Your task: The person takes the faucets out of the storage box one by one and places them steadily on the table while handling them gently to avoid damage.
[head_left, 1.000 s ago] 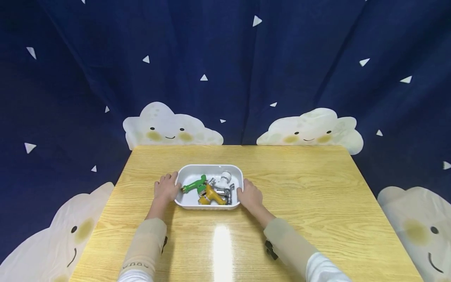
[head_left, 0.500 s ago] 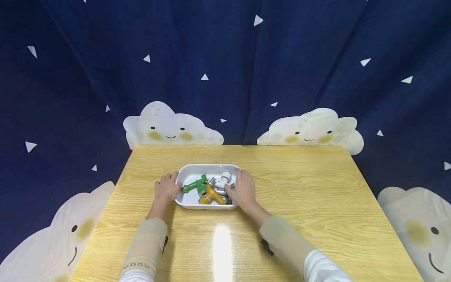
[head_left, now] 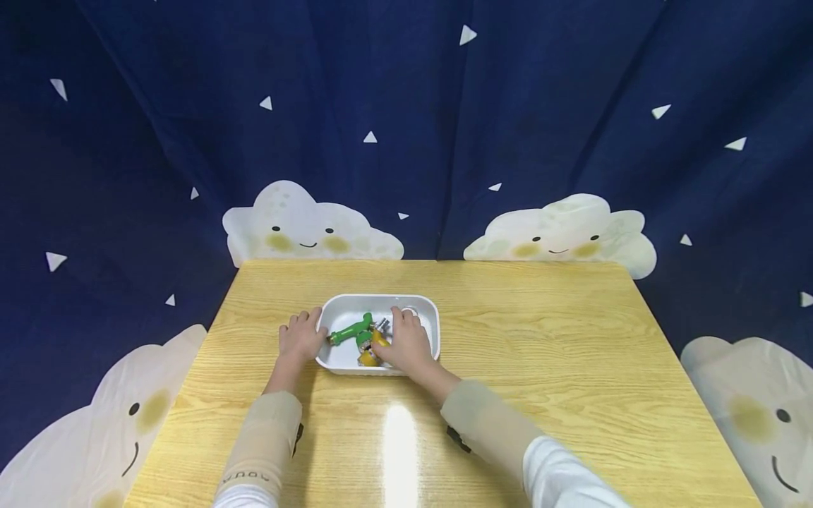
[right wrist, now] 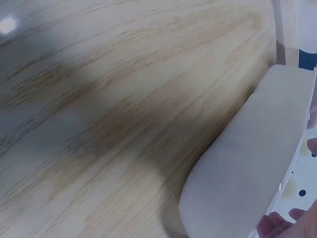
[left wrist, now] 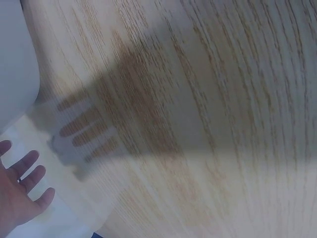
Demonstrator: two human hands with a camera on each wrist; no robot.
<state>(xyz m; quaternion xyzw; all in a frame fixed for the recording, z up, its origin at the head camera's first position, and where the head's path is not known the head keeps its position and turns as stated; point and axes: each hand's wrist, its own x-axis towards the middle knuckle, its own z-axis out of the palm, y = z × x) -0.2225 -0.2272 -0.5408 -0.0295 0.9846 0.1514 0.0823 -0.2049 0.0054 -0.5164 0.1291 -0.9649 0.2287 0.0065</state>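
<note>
A white tray (head_left: pixel 356 297) stands on the table with several taps inside. My left hand (head_left: pixel 300 337) holds its left rim, the thumb over the edge and the fingers outside; the left wrist view shows these fingers spread. Inside the tray is my right hand (head_left: pixel 409 343), fingers stretched forward over the right half, thumb at the yellow tap (head_left: pixel 368 358). Whether it grips that tap cannot be told. A green tap (head_left: pixel 348 331) lies at the left, beside a green piece (head_left: pixel 364 340) and a chrome part (head_left: pixel 383 324). My right hand hides most of the white and chrome pieces.
The tray rests on a light wood table (head_left: pixel 546 339), whose surface carries a bright glare strip in front. Behind the far edge hangs a dark blue curtain (head_left: pixel 406 106) with printed clouds and white triangles.
My right hand has let go of the tray's right rim and moved left into the tray, over the taps. My left hand and the tray have stayed in place.
</note>
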